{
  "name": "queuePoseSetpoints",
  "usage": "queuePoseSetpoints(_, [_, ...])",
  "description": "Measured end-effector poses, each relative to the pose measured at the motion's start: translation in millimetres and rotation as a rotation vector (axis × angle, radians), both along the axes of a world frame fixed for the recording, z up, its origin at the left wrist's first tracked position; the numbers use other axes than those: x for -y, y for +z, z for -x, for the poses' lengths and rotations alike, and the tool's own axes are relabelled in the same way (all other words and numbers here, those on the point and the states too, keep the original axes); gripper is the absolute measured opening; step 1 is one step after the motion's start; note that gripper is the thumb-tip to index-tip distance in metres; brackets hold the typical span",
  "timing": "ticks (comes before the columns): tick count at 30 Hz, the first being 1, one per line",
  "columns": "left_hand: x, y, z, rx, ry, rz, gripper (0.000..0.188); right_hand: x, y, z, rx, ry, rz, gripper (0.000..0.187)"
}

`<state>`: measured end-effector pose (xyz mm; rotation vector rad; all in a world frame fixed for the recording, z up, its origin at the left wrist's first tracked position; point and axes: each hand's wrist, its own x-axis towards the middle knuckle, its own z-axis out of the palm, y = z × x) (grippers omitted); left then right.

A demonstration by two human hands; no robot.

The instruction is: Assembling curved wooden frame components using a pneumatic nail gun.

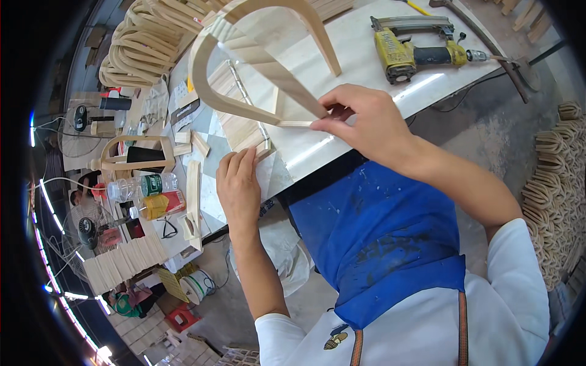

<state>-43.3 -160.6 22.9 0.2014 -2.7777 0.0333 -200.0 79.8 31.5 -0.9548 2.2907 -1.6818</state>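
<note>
A pale wooden frame (205, 72) with curved arches and a wide slanting slat stands on the white worktable (305, 155). My right hand (373, 122) pinches the frame at its near lower corner, where the slat meets a thin bottom rail. To the left lies a row of flat wooden slats (239, 127) beside a thin pale strip. My left hand (238, 186) has its fingers bunched on the near end of these slats; its thumb is mostly hidden. On the table beyond my right hand rests a yellow and black nail gun (397, 55) with an air fitting.
Bent wooden pieces (143, 52) are heaped at the far left, with more stacked (552, 201) on the floor at right. Plastic bottles (162, 204), wood offcuts (198, 143) and another arched frame (137, 152) occupy the left. A metal bar (488, 49) lies along the right edge.
</note>
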Motion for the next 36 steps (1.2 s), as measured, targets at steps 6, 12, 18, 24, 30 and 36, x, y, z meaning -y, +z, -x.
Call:
queuePoseSetpoints(6, [-34.4, 10.1, -18.2, -0.187, -0.033, -0.146, 0.018, -14.7, -10.6, -31.6, -0.062, -0.052, 0.181, 0.029])
queuePoseSetpoints(12, [-132.5, -10.3, -27.7, -0.188, -0.002, -0.958, 0.017, -49.4, -8.4, -66.0, 0.288, 0.140, 0.015, 0.031])
queuePoseSetpoints(18, [-157.0, -20.5, -1.9, -0.274, 0.010, -1.057, 0.018, -65.2, -8.5, -51.5, 0.216, 0.125, -0.010, 0.028])
queuePoseSetpoints(24, [-129.8, -29.1, 16.7, -0.431, 0.014, -0.790, 0.017, -62.1, 6.5, -8.5, -0.519, -0.033, -0.056, 0.031])
queuePoseSetpoints(30, [-104.2, -43.2, 13.5, -0.672, -0.094, -0.695, 0.017, -49.5, -48.8, 8.7, -0.753, -0.045, -0.077, 0.027])
queuePoseSetpoints(36, [-135.1, -35.3, -31.1, -0.719, -0.146, -0.845, 0.009, -69.6, -104.2, 59.7, -0.729, 0.093, -0.057, 0.047])
